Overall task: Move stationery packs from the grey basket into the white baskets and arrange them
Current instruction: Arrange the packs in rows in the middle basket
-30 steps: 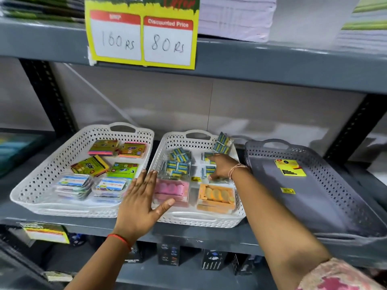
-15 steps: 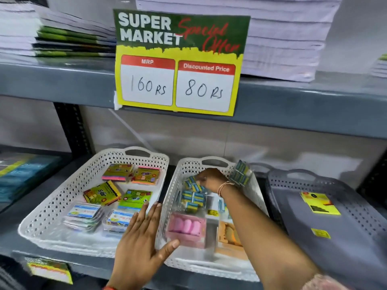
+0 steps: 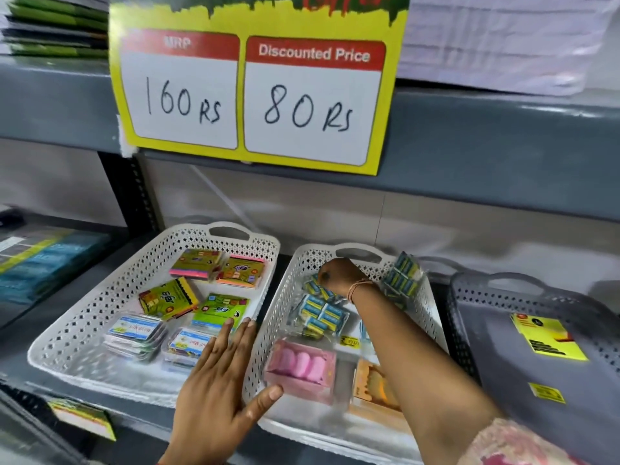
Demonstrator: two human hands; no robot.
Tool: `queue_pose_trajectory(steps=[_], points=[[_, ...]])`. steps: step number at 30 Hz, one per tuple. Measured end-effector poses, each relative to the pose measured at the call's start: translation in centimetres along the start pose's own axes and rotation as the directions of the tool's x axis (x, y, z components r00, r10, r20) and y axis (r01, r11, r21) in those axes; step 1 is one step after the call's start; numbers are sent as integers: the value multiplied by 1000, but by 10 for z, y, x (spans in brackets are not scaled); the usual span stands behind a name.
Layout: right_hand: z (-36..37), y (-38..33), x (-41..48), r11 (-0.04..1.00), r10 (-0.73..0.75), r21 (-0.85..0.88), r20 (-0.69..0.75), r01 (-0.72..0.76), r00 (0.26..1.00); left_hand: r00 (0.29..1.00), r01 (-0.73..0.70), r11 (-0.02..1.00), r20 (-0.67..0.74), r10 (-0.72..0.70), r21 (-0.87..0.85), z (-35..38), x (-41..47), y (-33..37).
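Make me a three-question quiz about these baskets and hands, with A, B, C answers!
1. Where is the pink pack?
A. middle white basket
B. grey basket
C. top shelf

2. How many white baskets are there?
A. one
B. two
C. four

3. What is the left hand doing?
A. gripping a pack
B. lying open and flat
C. making a fist

Answers: 1 A, it lies at that basket's front left. 2 B, two stand side by side. 3 B, fingers spread across the basket rims, holding nothing.

white baskets (image 3: 275,297): perforated plastic, matt
grey basket (image 3: 469,317): perforated plastic, smooth floor
eraser packs (image 3: 320,315): glossy clear wrap
price sign (image 3: 255,92): glossy card
shelf (image 3: 486,142): painted metal, matt
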State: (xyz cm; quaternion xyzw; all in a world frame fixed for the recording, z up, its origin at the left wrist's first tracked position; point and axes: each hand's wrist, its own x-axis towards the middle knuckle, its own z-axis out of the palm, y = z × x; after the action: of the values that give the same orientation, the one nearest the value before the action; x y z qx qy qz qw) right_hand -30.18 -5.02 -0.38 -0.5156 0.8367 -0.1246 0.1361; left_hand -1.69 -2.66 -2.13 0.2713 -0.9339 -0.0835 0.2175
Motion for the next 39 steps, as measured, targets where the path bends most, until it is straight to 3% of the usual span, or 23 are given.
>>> queue_pose_trajectory(steps=[7,14,27,31,33,36,39], points=[[10,-9,-3,999,-6,-49,-27,4,1000,1000,11,1000,-21,-11,-7,3,-2,0],[4,3,-2,970,62,239,-55,-47,997,1000,4,1000,-15,-5,-20,0,-1,1],[9,16,-4,976,9,219,25,-14,1000,1000,11,1000,-25,-11,-11,-2,-2,3],[-4,6,-16,972,-54,224,-108,77,993,1000,8,1000,-21,-9,-22,-1,-2,2],[-7,-2,-25,985,-95,139,-81,105,992,1000,16,999,-17,-16,-28,-3,-2,4],[5,-10,-43,986,-83,-132,135,101,987,1000,20,999,-13,-20,-37,-5,-2,6],[19,-9,-54,980,-60,-176,197,95,979,1000,20,999,-9,-21,-44,-6,-2,6]])
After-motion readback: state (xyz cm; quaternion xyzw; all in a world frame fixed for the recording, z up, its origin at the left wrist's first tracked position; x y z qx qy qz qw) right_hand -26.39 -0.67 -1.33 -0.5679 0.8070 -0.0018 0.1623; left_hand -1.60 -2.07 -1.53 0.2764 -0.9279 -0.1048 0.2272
